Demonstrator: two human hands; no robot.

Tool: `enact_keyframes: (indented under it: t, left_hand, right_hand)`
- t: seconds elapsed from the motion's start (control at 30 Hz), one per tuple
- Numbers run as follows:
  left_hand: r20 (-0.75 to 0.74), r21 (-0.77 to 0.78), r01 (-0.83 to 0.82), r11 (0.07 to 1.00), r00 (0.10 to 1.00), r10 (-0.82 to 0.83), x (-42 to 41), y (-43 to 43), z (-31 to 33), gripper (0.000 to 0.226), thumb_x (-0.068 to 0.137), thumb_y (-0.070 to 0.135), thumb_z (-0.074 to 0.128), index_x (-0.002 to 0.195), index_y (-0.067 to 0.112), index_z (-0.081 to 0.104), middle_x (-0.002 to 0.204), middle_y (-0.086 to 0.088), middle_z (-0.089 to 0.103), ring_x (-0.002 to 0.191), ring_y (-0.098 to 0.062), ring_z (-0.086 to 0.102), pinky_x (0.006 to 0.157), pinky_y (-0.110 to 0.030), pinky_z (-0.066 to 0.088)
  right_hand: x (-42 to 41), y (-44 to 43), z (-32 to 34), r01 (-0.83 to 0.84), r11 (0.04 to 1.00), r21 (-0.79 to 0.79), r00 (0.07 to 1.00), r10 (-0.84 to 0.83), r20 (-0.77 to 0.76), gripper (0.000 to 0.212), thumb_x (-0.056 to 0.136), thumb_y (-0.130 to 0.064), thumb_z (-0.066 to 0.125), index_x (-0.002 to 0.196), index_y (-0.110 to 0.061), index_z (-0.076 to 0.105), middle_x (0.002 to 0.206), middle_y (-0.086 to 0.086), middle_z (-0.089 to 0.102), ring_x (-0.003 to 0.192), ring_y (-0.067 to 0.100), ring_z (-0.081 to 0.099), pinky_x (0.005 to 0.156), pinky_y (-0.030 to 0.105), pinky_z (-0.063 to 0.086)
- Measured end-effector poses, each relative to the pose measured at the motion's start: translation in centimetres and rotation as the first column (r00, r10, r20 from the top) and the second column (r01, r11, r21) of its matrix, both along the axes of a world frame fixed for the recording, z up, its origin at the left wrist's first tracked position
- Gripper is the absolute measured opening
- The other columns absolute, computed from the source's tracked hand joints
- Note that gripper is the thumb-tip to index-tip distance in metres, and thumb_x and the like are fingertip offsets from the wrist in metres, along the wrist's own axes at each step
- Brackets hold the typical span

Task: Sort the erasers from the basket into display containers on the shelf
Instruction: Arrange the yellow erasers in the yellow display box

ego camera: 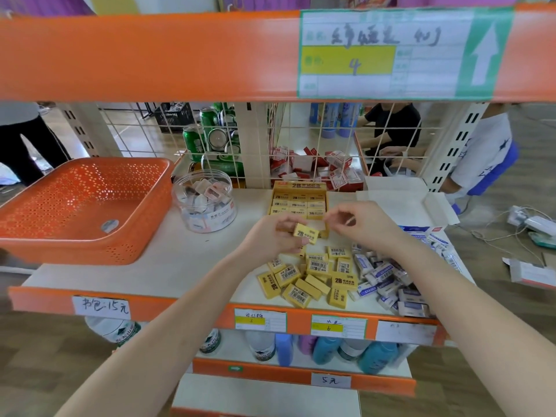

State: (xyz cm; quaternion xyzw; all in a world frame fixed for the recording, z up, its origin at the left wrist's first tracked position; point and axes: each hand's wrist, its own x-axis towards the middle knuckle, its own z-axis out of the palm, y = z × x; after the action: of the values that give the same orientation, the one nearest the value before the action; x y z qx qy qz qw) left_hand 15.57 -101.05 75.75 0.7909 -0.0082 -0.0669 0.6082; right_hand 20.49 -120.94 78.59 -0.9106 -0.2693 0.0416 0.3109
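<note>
Before you stands a store shelf (186, 266) with a white board and an orange front edge. Behind it is a wire grid (301, 136), and through it green cans (207, 127) and small red and white boxes (325, 164) show.

At the far left of the board sits the orange basket (84, 206), with many small holes in its walls. Just beside it on the right is a clear round jar (204, 203) with small wrapped pieces inside; what they are exactly cannot be told.

Next, near the middle and against the grid, stands the yellow display box (298, 200). Its lid is folded up, and rows of 2B erasers lie flat inside. The front part of the box is hidden behind your hands.

Your left hand (270, 239) is in front of this box with the fingers curled. It pinches one yellow eraser (305, 233) between thumb and fingertips, the 2B print facing up. Your right hand (364, 221) is just beside this eraser on the right. Its fingers are curled, and the tips of thumb and forefinger are brought close together. Whether they touch the eraser or hold anything, the view does not show.

Below both hands, near the front edge, lies a heap of yellow erasers (313, 281), some with the barcode up. Touching it on the right is a heap of white and blue erasers (388, 284). Behind that heap, at the right end of the board, a white carton (397, 197) lies open.
</note>
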Motion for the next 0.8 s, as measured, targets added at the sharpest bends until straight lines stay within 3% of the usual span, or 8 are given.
enact_keyframes:
  t: [0.1,0.17,0.3,0.47,0.53,0.63,0.8]
  left_hand:
    - [0.000,0.000,-0.070,0.998,0.998,0.070,0.2,0.9,-0.3,0.030,0.075,0.012,0.078,0.096,0.025,0.061,0.112,-0.010,0.061,0.085,-0.019,0.070,0.075,-0.030,0.058]
    - [0.012,0.011,-0.100,0.995,0.995,0.100,0.3,1.2,-0.4,0.031,0.075,0.014,0.078,0.097,0.024,0.061,0.108,-0.007,0.061,0.087,-0.019,0.069,0.076,-0.032,0.058]
    - [0.030,0.045,-0.143,0.989,0.989,0.141,0.2,1.0,-0.4,0.032,0.075,0.016,0.078,0.101,0.020,0.060,0.101,-0.001,0.061,0.077,-0.016,0.067,0.073,-0.030,0.058]
    - [0.082,0.136,-0.174,0.975,0.983,0.164,-0.1,0.7,-0.6,0.035,0.074,0.026,0.079,0.104,0.020,0.062,0.092,0.001,0.069,0.077,-0.014,0.068,0.078,-0.028,0.055]
    - [0.081,0.160,-0.176,0.971,0.983,0.165,-0.3,0.9,-0.6,0.033,0.074,0.031,0.079,0.102,0.024,0.063,0.080,0.001,0.073,0.081,-0.014,0.069,0.079,-0.026,0.051]
    - [0.094,0.185,-0.186,0.965,0.981,0.171,-0.4,1.7,-0.6,0.029,0.072,0.034,0.080,0.097,0.030,0.064,0.078,0.004,0.071,0.086,-0.012,0.067,0.079,-0.022,0.047]
    - [0.103,0.144,-0.206,0.968,0.976,0.192,-1.0,2.8,-0.6,0.026,0.075,0.022,0.078,0.098,0.025,0.066,0.074,0.011,0.067,0.081,0.006,0.060,0.082,-0.014,0.044]
  right_hand:
    - [0.3,-0.7,-0.5,-0.105,0.947,-0.304,0.992,0.077,-0.102,0.021,0.085,-0.027,0.066,0.107,-0.026,0.066,0.092,-0.015,0.061,0.087,0.005,0.058,0.073,0.018,0.045]
    - [0.2,-0.6,-0.9,-0.139,0.899,-0.416,0.987,0.094,-0.127,0.027,0.085,-0.029,0.066,0.112,-0.026,0.065,0.101,-0.010,0.062,0.093,0.008,0.058,0.075,0.018,0.042]
    - [0.1,-0.1,-0.9,-0.141,0.871,-0.470,0.987,0.089,-0.133,0.037,0.087,-0.032,0.064,0.123,-0.028,0.059,0.113,-0.007,0.062,0.098,0.010,0.055,0.084,0.023,0.045]
    - [-0.1,0.3,-1.1,-0.151,0.844,-0.515,0.989,0.126,-0.082,0.039,0.087,-0.034,0.063,0.126,-0.029,0.058,0.119,-0.007,0.060,0.099,0.008,0.054,0.081,0.020,0.041]
    - [-0.2,0.5,-1.3,-0.147,0.842,-0.519,0.989,0.144,-0.046,0.039,0.087,-0.034,0.063,0.126,-0.029,0.058,0.121,-0.008,0.060,0.103,0.008,0.055,0.082,0.020,0.042]
    - [-0.3,0.6,-1.1,-0.136,0.864,-0.484,0.990,0.142,-0.026,0.037,0.086,-0.031,0.064,0.122,-0.027,0.060,0.115,-0.007,0.061,0.096,0.008,0.057,0.081,0.021,0.047]
    - [-0.1,0.1,0.4,-0.098,0.991,-0.091,0.992,0.090,-0.088,0.037,0.083,-0.016,0.065,0.117,-0.027,0.060,0.105,-0.010,0.060,0.093,0.004,0.057,0.084,0.021,0.050]
